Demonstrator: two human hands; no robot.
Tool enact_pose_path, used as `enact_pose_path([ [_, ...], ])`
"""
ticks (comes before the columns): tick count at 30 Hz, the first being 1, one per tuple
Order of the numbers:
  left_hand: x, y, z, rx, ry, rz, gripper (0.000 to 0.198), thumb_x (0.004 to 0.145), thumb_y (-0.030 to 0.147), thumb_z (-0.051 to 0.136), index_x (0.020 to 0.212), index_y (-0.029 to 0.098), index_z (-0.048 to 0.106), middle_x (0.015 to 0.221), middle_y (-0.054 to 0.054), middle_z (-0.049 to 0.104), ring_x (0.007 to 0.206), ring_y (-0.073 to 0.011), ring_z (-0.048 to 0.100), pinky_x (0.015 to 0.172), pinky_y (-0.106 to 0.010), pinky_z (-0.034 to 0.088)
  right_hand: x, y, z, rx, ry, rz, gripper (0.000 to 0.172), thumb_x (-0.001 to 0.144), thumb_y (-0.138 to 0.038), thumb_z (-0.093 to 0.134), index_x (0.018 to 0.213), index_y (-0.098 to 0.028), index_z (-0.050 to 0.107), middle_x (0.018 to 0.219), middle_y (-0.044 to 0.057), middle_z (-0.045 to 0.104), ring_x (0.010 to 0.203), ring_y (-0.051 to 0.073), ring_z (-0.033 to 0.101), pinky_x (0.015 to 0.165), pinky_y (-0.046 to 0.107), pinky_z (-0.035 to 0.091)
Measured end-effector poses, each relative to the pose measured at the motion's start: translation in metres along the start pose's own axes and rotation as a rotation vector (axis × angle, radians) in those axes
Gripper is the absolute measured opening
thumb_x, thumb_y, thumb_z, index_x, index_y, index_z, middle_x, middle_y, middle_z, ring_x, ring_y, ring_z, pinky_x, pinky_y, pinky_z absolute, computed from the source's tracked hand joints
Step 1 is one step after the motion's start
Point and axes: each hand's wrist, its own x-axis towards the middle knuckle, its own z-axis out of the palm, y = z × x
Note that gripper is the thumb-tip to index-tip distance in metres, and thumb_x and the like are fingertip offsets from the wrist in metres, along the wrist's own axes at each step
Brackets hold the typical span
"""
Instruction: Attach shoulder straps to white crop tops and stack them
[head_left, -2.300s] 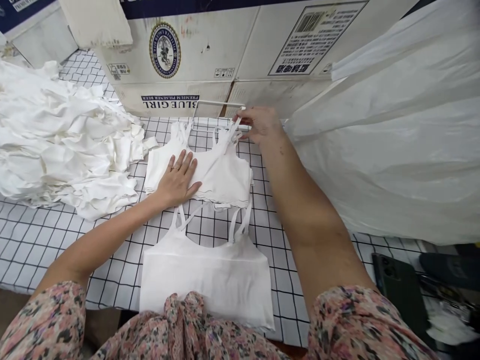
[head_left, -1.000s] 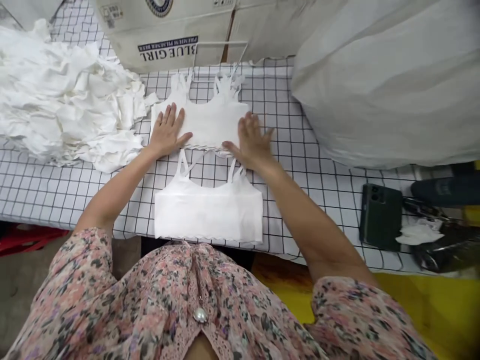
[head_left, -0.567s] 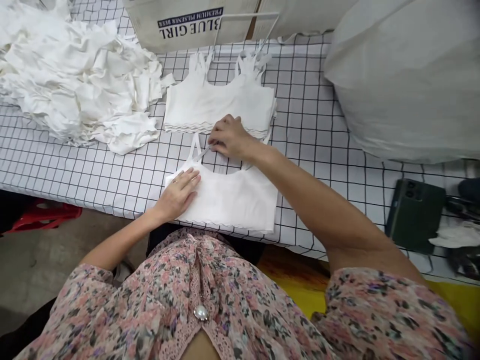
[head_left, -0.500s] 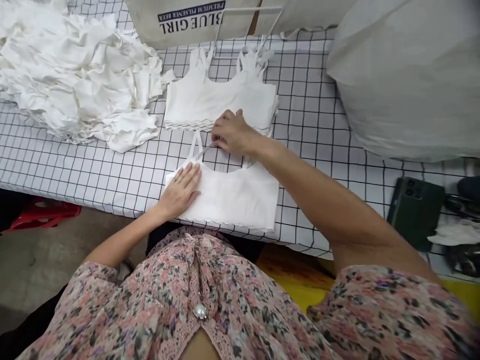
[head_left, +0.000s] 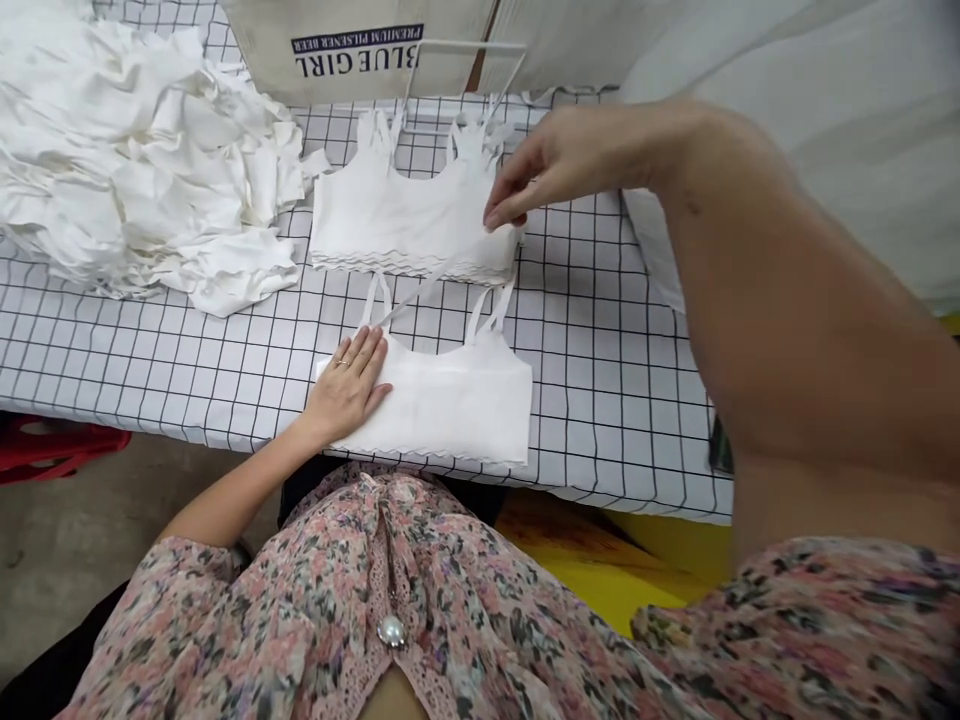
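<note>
A white bra top [head_left: 450,400] lies flat near the table's front edge, its straps pointing away from me. My left hand [head_left: 349,385] rests flat on its left side, fingers stretched out. Above and to the right, my right hand [head_left: 536,170] is closed in a pinch. It holds a thin, pale translucent strip [head_left: 424,285] that runs slanting from the bra top's left strap up to my fingertips. Just beyond lies a neat stack of white bra tops [head_left: 405,215] with wavy lower edges, partly under the strip.
Loose white garments [head_left: 150,160] are heaped at the left. A white wire frame [head_left: 465,45] stands behind the stack, before a cardboard box [head_left: 352,70]. A large white bag [head_left: 825,120] fills the right back. A dark phone [head_left: 721,450] shows partly behind my right arm.
My right hand has moved up and to the right, away from the bra top, drawing the strip out longer. My left hand stays flat on the fabric. The view has shifted slightly.
</note>
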Motion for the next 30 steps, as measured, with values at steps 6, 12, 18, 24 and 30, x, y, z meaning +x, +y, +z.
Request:
enact_pose_path([
  [6, 0.023, 0.022, -0.03, -0.638, 0.117, -0.23, 0.037, 0.11, 0.039, 0.055, 0.138, 0.021, 0.071, 0.152, -0.013, 0.067, 0.159, -0.0305, 0.048, 0.135, -0.06, 0.035, -0.029, -0.057, 0.059, -0.006, 0.505, -0.13, 0.013, 0.081, -0.011, 0.085, 0.082, -0.022, 0.079, 0.077, 0.001, 0.076, 0.07, 0.017, 0.066, 0.067, 0.034, 0.053],
  [12, 0.084, 0.046, -0.058, -1.906, 0.028, -0.849, 0.042, 0.11, 0.046, 0.059, 0.092, 0.013, 0.078, 0.095, -0.01, 0.082, 0.09, -0.017, 0.08, 0.094, -0.031, 0.064, -0.039, -0.141, 0.167, -0.218, 0.709, -0.277, 0.034, 0.106, -0.012, 0.043, 0.09, -0.018, 0.073, 0.086, 0.009, 0.073, 0.092, 0.026, 0.069, 0.112, 0.068, 0.051],
  [18, 0.09, 0.041, -0.067, -2.014, 0.037, -0.905, 0.025, 0.105, 0.017, 0.059, 0.096, 0.009, 0.08, 0.097, -0.01, 0.081, 0.084, -0.0153, 0.077, 0.082, -0.028, 0.064, -0.073, -0.136, 0.19, 0.096, 0.914, -0.313, 0.016, 0.104, -0.025, 0.064, 0.109, -0.02, 0.078, 0.101, 0.008, 0.08, 0.092, 0.023, 0.071, 0.087, 0.045, 0.059],
  [24, 0.091, 0.04, -0.066, -1.945, 0.011, -0.826, 0.021, 0.102, 0.025, 0.067, 0.1, 0.012, 0.083, 0.101, -0.01, 0.079, 0.085, -0.0137, 0.071, 0.077, -0.025, 0.059, -0.057, -0.131, 0.191, 0.738, 0.591, -0.021, 0.026, 0.086, -0.047, 0.084, 0.077, -0.024, 0.079, 0.08, 0.002, 0.074, 0.078, 0.018, 0.063, 0.077, 0.036, 0.052],
  [30, 0.07, 0.04, -0.066, -1.808, 0.047, -0.791, 0.036, 0.082, 0.043, 0.094, 0.102, 0.016, 0.084, 0.093, -0.005, 0.077, 0.084, -0.0123, 0.072, 0.083, -0.027, 0.061, -0.042, -0.151, 0.193, 1.307, 0.511, 0.05, 0.042, 0.066, -0.058, 0.096, 0.075, -0.022, 0.077, 0.077, 0.001, 0.073, 0.074, 0.016, 0.065, 0.07, 0.032, 0.056],
])
